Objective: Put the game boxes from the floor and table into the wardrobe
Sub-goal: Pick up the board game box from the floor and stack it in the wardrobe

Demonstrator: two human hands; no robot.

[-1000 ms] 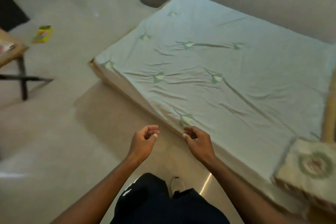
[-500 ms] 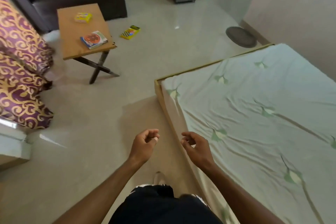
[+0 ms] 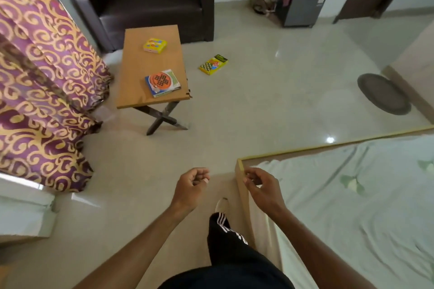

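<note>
Hands (image 3: 191, 189) empty; two boxes (image 3: 162, 82) on table (image 3: 138, 77).

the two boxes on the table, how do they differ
The small yellow box sits at the far end of the wooden table, near the armchair; the blue-edged box with the orange disc lies at the near end, close to the right edge. The yellow box looks smaller and chunkier; the blue-edged one is wider and flatter. Both lie flat, apart from each other, untouched by either hand.
</note>
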